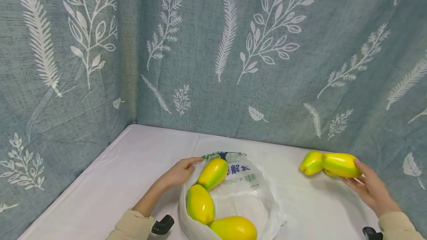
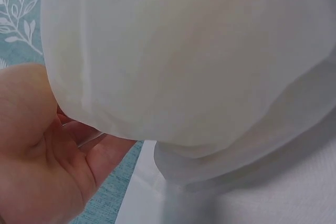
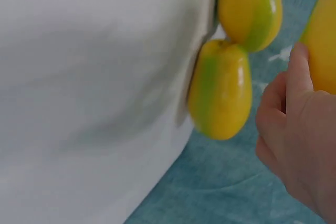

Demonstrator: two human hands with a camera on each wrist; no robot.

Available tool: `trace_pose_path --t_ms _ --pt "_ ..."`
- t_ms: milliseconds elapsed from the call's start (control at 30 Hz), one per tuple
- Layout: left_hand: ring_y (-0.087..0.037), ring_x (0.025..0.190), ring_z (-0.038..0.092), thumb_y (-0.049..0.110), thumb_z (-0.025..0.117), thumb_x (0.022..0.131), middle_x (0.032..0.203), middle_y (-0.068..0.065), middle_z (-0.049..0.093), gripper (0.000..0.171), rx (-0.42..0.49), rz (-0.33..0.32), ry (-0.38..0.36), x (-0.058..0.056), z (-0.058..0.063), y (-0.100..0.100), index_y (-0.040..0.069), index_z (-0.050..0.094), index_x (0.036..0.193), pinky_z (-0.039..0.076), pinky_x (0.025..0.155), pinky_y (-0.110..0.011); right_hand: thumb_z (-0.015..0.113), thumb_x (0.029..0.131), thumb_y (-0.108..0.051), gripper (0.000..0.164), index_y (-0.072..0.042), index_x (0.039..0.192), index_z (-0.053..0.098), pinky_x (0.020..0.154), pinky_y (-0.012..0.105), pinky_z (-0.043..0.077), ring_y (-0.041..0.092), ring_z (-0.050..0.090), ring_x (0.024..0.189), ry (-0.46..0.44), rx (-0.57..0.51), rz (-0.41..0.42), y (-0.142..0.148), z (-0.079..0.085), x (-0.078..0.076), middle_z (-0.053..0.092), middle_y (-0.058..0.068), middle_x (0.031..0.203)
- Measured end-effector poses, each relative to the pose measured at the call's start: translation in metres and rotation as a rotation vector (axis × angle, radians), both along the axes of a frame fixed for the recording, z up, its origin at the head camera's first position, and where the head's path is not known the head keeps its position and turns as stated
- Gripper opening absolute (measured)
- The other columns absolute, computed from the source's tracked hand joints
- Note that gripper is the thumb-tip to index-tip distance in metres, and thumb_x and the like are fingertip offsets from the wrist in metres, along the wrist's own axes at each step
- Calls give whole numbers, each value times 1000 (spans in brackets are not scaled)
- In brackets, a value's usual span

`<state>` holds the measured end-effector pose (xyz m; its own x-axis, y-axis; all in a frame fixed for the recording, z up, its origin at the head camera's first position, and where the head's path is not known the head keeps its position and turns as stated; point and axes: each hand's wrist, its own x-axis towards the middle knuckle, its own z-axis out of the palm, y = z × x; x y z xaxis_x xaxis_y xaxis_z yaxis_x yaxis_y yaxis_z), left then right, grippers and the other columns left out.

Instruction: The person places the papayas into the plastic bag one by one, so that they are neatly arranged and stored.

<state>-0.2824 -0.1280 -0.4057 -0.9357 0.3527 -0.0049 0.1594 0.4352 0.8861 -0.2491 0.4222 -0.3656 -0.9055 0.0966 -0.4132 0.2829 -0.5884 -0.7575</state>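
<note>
A white plastic bag [image 1: 271, 188] stands with its mouth wide, printed with blue characters and a barcode. Inside it lie three shiny yellow-green papayas, one at the back left [image 1: 212, 173], one at the left [image 1: 200, 204] and one at the front [image 1: 234, 228]. My left hand [image 1: 181, 173] grips the bag's left rim; in the left wrist view the white film [image 2: 157, 66] hides some fingertips. Over at the right, my right hand [image 1: 370, 184] holds a papaya [image 1: 341, 165] by its right end. Two more papayas sit by it [image 3: 220, 93], one mostly hidden in the head view.
A white cloth covers the table [image 1: 156, 140]. Blue-grey curtains [image 1: 207, 95] with white leaf prints hang along its back and left. The papayas at the right are close to the table's back edge. Black wrist devices [image 1: 163, 225] show below both hands.
</note>
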Motion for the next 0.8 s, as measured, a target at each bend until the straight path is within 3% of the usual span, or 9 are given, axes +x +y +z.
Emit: trace_pose_path --t_ms 233,400,533,800 --pt "-39 132 36 -1 37 98 138 -18 48 39 6 -4 0 -1 -2 -1 2 54 133 28 105 -56 52 98 -24 11 -22 109 53 98 37 42 14 58 92 193 104 151 -34 4 -3 26 2 123" --pt "-39 132 35 -1 37 98 139 -18 47 39 10 -10 -2 -1 -2 -1 2 54 133 28 105 -57 45 101 -21 16 -18 109 59 96 37 45 16 58 99 299 102 256 -59 10 -6 39 4 118" --pt "-39 133 34 -1 37 98 139 -18 47 39 18 -12 -9 -1 -2 -1 2 53 134 27 106 -56 43 102 -20 19 -18 113 59 96 37 45 15 58 103 333 110 321 -82 14 -10 44 3 118" --pt "-38 133 34 0 38 98 139 -17 47 39 18 -2 -19 -2 -2 -1 3 54 133 28 106 -56 45 102 -27 20 -20 118 53 96 37 45 17 56 107 312 286 395 -127 21 -17 50 2 117"
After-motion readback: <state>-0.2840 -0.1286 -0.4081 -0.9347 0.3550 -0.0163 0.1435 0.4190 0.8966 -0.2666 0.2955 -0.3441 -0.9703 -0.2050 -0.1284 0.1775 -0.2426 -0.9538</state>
